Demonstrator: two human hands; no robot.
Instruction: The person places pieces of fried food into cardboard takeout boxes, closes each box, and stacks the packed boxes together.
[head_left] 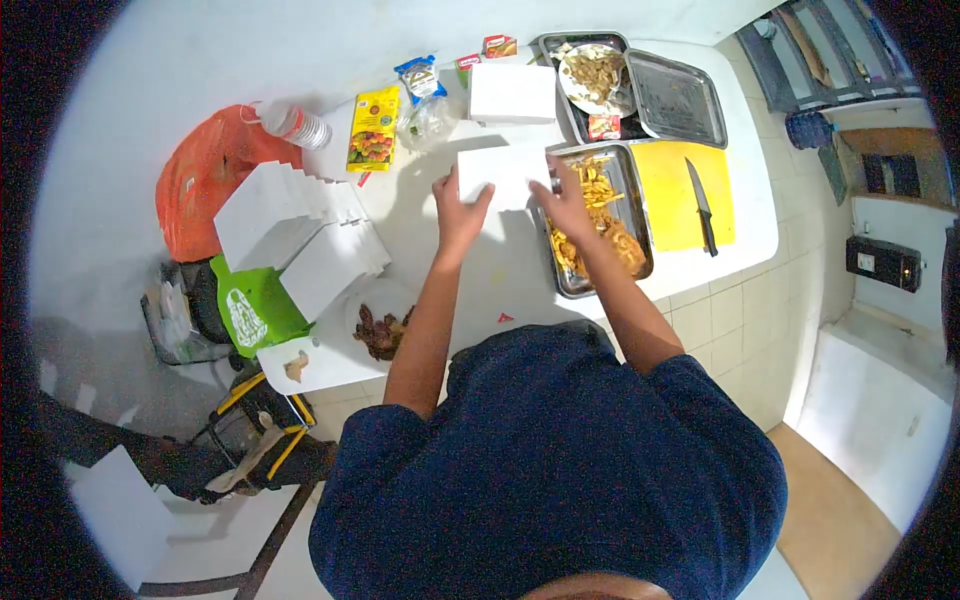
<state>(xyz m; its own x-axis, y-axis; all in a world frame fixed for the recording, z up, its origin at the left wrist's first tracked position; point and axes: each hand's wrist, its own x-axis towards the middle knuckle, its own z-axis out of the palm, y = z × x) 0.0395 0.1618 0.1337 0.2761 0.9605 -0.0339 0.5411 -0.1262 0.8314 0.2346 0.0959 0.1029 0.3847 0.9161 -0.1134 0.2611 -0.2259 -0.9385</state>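
Observation:
A white cardboard box (503,172) is between my hands over the middle of the table. My left hand (461,213) grips its left side, thumb on the near face. On the opposite side my right hand (566,203) holds the right edge, its fingers partly hidden. Just right of the box lies a steel tray (643,215) of fries (595,185) and fried chicken (625,248), and my right forearm passes over it. Behind stands another white box (512,92). What is inside either box is hidden.
A knife (700,205) lies on a yellow cutting board (665,190) at right. Farther back, a plate of food (597,78) sits in a second tray. Stacked white boxes (290,220), a plastic bottle (297,126), a yellow packet (373,128) and a bowl of dark meat (380,330) are left.

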